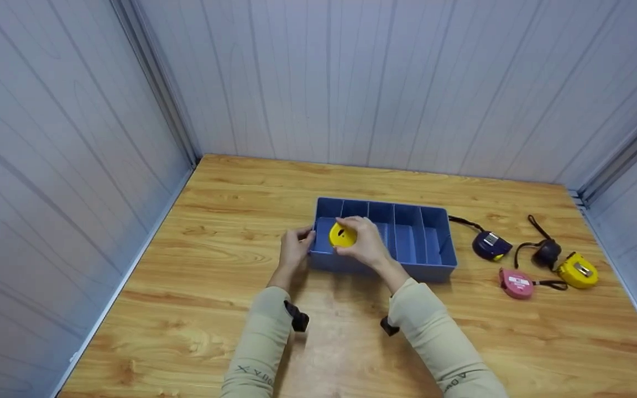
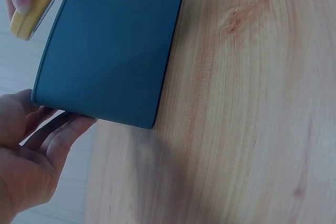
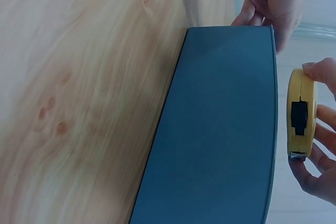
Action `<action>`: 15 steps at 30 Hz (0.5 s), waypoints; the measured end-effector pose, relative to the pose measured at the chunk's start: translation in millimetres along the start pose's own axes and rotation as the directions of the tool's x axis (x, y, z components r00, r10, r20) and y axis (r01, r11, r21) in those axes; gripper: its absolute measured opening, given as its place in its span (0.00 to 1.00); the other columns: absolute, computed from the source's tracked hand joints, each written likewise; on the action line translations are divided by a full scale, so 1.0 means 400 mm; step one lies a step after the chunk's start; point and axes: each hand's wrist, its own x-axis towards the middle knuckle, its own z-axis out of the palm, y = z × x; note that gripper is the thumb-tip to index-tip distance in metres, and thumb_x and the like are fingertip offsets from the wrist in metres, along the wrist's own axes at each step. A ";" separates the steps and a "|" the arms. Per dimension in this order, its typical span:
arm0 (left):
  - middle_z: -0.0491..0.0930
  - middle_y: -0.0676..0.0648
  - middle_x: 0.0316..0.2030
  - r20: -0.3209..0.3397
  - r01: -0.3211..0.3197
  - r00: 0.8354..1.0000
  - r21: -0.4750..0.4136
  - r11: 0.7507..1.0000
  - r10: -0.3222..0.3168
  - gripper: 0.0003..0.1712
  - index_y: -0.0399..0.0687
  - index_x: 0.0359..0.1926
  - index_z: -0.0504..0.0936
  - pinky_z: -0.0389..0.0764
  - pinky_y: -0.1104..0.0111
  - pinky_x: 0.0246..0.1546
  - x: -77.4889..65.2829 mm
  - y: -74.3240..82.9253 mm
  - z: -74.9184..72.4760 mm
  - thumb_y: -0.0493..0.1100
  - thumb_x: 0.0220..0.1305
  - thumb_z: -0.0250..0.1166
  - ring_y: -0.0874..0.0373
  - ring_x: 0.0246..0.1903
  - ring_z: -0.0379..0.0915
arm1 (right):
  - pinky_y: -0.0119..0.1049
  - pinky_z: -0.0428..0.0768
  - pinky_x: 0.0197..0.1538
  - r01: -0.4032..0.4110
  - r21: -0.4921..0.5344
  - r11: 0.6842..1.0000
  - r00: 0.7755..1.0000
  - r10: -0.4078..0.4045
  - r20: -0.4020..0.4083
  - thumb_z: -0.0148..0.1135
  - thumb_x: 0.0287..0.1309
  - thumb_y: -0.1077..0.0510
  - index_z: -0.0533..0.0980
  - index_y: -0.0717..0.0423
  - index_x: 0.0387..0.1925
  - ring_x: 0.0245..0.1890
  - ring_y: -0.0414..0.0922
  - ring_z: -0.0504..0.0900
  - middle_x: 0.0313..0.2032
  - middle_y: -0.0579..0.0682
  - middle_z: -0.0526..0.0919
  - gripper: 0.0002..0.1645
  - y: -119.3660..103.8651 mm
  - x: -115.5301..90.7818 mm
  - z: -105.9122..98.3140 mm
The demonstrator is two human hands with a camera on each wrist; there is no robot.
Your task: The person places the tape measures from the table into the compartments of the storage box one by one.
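A blue divided box [image 1: 384, 269] stands on the wooden table, its row of compartments facing up. At its left end, my left hand [image 1: 294, 250] holds the end wall, fingers against the outside and thumb at the rim. My right hand [image 1: 367, 243] pinches a round yellow tape measure [image 1: 342, 236] above the leftmost compartments. In the right wrist view the tape measure [image 3: 301, 114] is on edge, showing a black lock button and metal end hook, apart from the rim. The left wrist view shows the box's plain front wall [image 2: 107, 51].
Right of the box lie a dark blue tape measure [image 1: 491, 246], a black one [image 1: 547, 253], a pink one [image 1: 516, 284] and another yellow one [image 1: 578, 271]; several have wrist straps. Pale panel walls [image 1: 346, 83] border the back and sides.
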 end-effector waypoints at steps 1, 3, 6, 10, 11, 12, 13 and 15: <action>0.80 0.39 0.39 0.003 0.004 1.000 -0.002 1.000 -0.004 0.14 0.32 0.46 0.79 0.77 0.66 0.40 0.000 0.001 0.000 0.35 0.61 0.57 0.53 0.39 0.76 | 0.43 0.72 0.47 -0.002 -0.005 1.000 1.000 0.002 0.007 0.75 0.32 0.58 0.75 0.64 0.49 0.44 0.51 0.73 0.45 0.56 0.78 0.36 -0.002 0.004 0.003; 0.80 0.39 0.40 0.013 0.022 1.000 -0.010 1.000 -0.022 0.14 0.32 0.47 0.78 0.77 0.67 0.41 -0.001 0.002 -0.001 0.35 0.62 0.57 0.53 0.40 0.75 | 0.42 0.72 0.47 -0.011 -0.010 1.000 1.000 0.011 0.021 0.75 0.33 0.57 0.75 0.64 0.50 0.44 0.51 0.72 0.45 0.56 0.78 0.36 -0.007 0.011 0.008; 0.80 0.40 0.41 0.018 0.050 0.999 -0.023 0.998 -0.050 0.15 0.33 0.48 0.78 0.76 0.67 0.40 -0.001 0.005 -0.001 0.36 0.62 0.57 0.54 0.41 0.75 | 0.41 0.72 0.48 -0.027 -0.026 0.999 0.999 0.028 0.041 0.74 0.34 0.57 0.75 0.63 0.50 0.44 0.50 0.72 0.46 0.55 0.78 0.36 -0.011 0.023 0.013; 0.80 0.40 0.41 0.005 0.041 0.999 -0.028 0.999 -0.040 0.14 0.33 0.47 0.78 0.76 0.67 0.40 -0.001 0.005 -0.001 0.35 0.61 0.57 0.53 0.40 0.75 | 0.41 0.71 0.49 -0.043 -0.062 0.997 0.997 0.047 0.063 0.73 0.35 0.56 0.75 0.62 0.51 0.44 0.50 0.72 0.46 0.55 0.78 0.36 -0.012 0.039 0.019; 0.80 0.40 0.40 0.002 0.033 0.999 -0.027 0.999 -0.033 0.14 0.33 0.47 0.78 0.76 0.67 0.40 -0.001 0.005 -0.001 0.35 0.61 0.57 0.53 0.40 0.75 | 0.41 0.71 0.49 -0.048 -0.069 0.996 0.996 0.053 0.067 0.73 0.35 0.56 0.75 0.62 0.51 0.44 0.49 0.72 0.46 0.55 0.78 0.36 -0.012 0.043 0.019; 0.80 0.39 0.40 0.001 0.026 1.000 -0.026 0.999 -0.026 0.14 0.32 0.47 0.78 0.76 0.67 0.40 -0.001 0.005 -0.001 0.35 0.61 0.57 0.53 0.40 0.75 | 0.41 0.71 0.49 -0.046 -0.080 0.996 0.996 0.052 0.070 0.73 0.35 0.56 0.75 0.62 0.51 0.45 0.50 0.72 0.46 0.55 0.78 0.36 -0.012 0.047 0.021; 0.80 0.39 0.40 0.002 0.023 1.000 -0.031 0.999 -0.023 0.14 0.32 0.47 0.78 0.76 0.67 0.40 -0.002 0.004 -0.001 0.35 0.61 0.57 0.53 0.40 0.75 | 0.41 0.71 0.49 -0.044 -0.091 0.995 0.996 0.051 0.074 0.73 0.34 0.56 0.75 0.62 0.51 0.45 0.50 0.72 0.46 0.55 0.78 0.36 -0.011 0.051 0.022; 0.80 0.39 0.40 0.005 0.024 1.000 -0.037 0.999 -0.023 0.15 0.32 0.48 0.78 0.76 0.67 0.41 -0.001 0.003 -0.002 0.35 0.61 0.57 0.54 0.40 0.75 | 0.41 0.71 0.49 -0.047 -0.108 0.993 0.995 0.056 0.081 0.73 0.34 0.56 0.75 0.62 0.51 0.45 0.50 0.72 0.46 0.55 0.78 0.36 -0.010 0.059 0.025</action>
